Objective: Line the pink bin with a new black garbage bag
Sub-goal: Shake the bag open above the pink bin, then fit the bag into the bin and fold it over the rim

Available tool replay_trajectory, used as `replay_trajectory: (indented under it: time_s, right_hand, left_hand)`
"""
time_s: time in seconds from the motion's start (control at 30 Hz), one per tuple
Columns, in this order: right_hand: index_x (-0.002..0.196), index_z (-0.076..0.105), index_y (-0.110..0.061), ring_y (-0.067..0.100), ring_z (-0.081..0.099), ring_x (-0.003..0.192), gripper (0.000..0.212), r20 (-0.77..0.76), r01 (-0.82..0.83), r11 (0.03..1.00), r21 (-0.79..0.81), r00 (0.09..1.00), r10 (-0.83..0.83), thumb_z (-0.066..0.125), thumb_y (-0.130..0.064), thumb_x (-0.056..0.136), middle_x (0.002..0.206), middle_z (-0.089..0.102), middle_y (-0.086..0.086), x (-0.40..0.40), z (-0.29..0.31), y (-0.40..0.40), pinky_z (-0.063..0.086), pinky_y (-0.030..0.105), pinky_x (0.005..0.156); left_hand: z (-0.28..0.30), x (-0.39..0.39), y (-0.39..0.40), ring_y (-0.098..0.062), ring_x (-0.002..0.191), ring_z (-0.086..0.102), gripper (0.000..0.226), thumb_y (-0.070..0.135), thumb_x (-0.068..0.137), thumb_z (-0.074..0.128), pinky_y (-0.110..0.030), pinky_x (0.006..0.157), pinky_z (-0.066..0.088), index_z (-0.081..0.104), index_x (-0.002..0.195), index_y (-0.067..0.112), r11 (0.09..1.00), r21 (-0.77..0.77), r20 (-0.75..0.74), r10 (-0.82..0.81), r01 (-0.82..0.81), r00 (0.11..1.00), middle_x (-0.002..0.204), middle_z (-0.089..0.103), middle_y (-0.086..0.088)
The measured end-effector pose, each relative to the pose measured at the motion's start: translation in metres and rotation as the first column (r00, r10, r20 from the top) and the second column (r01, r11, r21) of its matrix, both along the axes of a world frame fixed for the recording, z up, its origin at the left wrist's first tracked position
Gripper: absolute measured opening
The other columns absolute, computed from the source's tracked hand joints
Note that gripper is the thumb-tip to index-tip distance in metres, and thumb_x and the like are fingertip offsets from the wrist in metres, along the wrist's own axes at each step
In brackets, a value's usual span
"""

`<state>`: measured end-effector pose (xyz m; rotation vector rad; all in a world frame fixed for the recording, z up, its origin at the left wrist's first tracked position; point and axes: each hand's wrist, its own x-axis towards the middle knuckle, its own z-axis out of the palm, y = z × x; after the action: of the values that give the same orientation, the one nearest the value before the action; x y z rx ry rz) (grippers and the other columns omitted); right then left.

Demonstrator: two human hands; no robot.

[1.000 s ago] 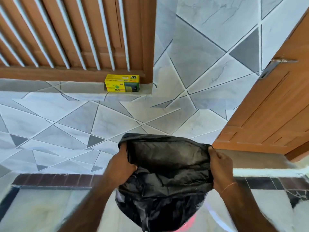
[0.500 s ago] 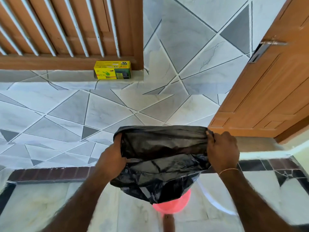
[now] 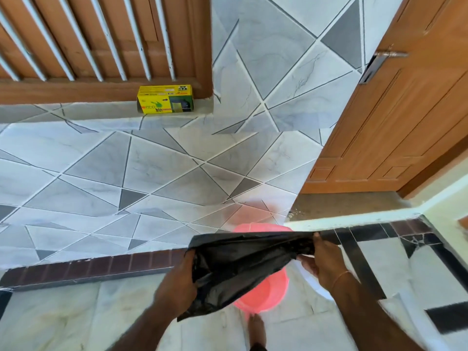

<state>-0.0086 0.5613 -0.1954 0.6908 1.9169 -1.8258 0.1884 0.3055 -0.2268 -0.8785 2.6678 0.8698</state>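
Observation:
A black garbage bag (image 3: 238, 264) is stretched between my two hands, low in the view. My left hand (image 3: 177, 287) grips its left edge and my right hand (image 3: 321, 257) pinches its right edge. The pink bin (image 3: 266, 292) stands on the floor right under the bag. Only its far rim and its near right side show; the bag hides the rest of the bin. The bag's mouth looks mostly flattened, and I cannot tell whether any of it is inside the bin.
A yellow box of bin bags (image 3: 164, 102) sits on the tiled ledge under a wooden grille (image 3: 96, 46). A wooden door (image 3: 395, 117) stands open at the right. A bare foot (image 3: 257, 330) is just in front of the bin. A dark tile border (image 3: 88, 269) runs along the wall's foot.
The view has tilted down, so more of the pink bin shows. The bag has been lowered toward the bin and pulled wider and flatter between my hands.

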Motion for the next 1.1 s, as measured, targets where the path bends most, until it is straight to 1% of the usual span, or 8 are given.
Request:
replay_trajectory:
  time_s: [0.17,0.3,0.4,0.47,0.53,0.73,0.97,1.1]
  right_hand:
    - [0.091,0.064,0.000,0.033,0.065,0.091,0.016,-0.047,0.039,0.997,0.067,0.998,-0.036,0.055,-0.013,0.096,0.099,0.069,0.022,0.003,-0.031,0.021,0.058,0.045,0.079]
    - [0.109,0.056,0.004,0.033,0.062,0.097,0.026,-0.066,0.022,0.984,0.176,0.998,-0.010,0.059,-0.016,0.094,0.109,0.063,0.016,0.003,-0.066,0.035,0.056,0.046,0.090]
    - [0.103,0.057,-0.003,0.035,0.066,0.094,0.028,0.136,0.097,0.990,0.098,0.985,-0.110,0.074,-0.010,0.082,0.101,0.069,0.018,-0.019,-0.091,0.038,0.055,0.043,0.089]
    - [0.107,0.057,0.003,0.033,0.065,0.090,0.028,-0.038,0.090,0.981,0.171,0.996,-0.085,0.066,-0.016,0.089,0.098,0.068,0.018,-0.028,-0.106,0.044,0.056,0.035,0.080]
    - [0.110,0.058,0.006,0.029,0.064,0.087,0.032,-0.087,0.133,0.975,0.176,0.989,-0.120,0.051,-0.023,0.097,0.099,0.065,0.017,-0.042,-0.113,0.047,0.059,0.030,0.070]
    - [0.072,0.069,-0.010,0.039,0.068,0.086,0.042,-0.094,0.118,0.923,0.366,0.992,-0.089,0.050,-0.038,0.097,0.081,0.071,0.015,-0.069,-0.176,0.069,0.057,0.053,0.083]
    - [0.078,0.072,-0.021,0.034,0.069,0.088,0.045,0.006,-0.025,0.895,0.446,1.000,0.025,0.047,-0.057,0.087,0.090,0.074,0.012,-0.089,-0.266,0.083,0.055,0.055,0.086]
    - [0.078,0.068,-0.008,0.039,0.066,0.087,0.044,0.002,-0.083,0.841,0.535,0.995,0.097,0.045,-0.039,0.098,0.085,0.071,0.016,-0.108,-0.288,0.066,0.056,0.049,0.081]
  left_hand:
    - [-0.026,0.003,0.045,-0.029,0.114,0.060,0.076,0.030,0.087,0.039,-0.040,0.091,0.049,-0.004,0.149,0.045,0.993,0.076,0.007,-0.090,0.089,0.996,0.140,0.052,-0.001]
    - [-0.048,-0.004,0.057,-0.028,0.123,0.055,0.073,0.045,0.090,0.035,-0.039,0.098,0.042,-0.014,0.142,0.058,0.989,0.149,-0.014,-0.022,0.024,1.000,0.152,0.036,0.010]
    - [-0.067,-0.021,0.057,-0.026,0.118,0.058,0.070,0.032,0.086,0.038,-0.040,0.093,0.047,0.009,0.148,0.045,0.992,0.105,0.072,-0.075,0.067,0.995,0.147,0.041,0.009]
    - [-0.082,-0.038,0.054,-0.025,0.111,0.059,0.061,0.024,0.085,0.038,-0.040,0.087,0.050,0.025,0.143,0.038,0.996,0.078,0.122,-0.051,0.042,0.991,0.138,0.047,0.009]
    - [-0.092,-0.052,0.052,-0.026,0.106,0.060,0.056,0.020,0.084,0.039,-0.042,0.082,0.051,0.031,0.138,0.034,0.998,0.067,0.151,-0.030,0.020,0.988,0.131,0.049,0.007]
    - [-0.143,-0.089,0.066,-0.029,0.104,0.061,0.063,0.016,0.082,0.039,-0.041,0.080,0.051,0.027,0.142,0.031,0.994,0.096,0.190,-0.062,0.044,0.980,0.129,0.051,0.003]
    - [-0.211,-0.117,0.069,-0.033,0.107,0.059,0.068,0.018,0.085,0.038,-0.042,0.080,0.051,0.018,0.147,0.034,0.993,0.111,0.225,0.004,-0.030,0.974,0.131,0.049,0.000]
    - [-0.249,-0.133,0.062,-0.036,0.108,0.058,0.063,0.017,0.085,0.039,-0.045,0.082,0.051,0.022,0.144,0.033,0.993,0.095,0.234,0.051,-0.075,0.971,0.134,0.050,-0.003]
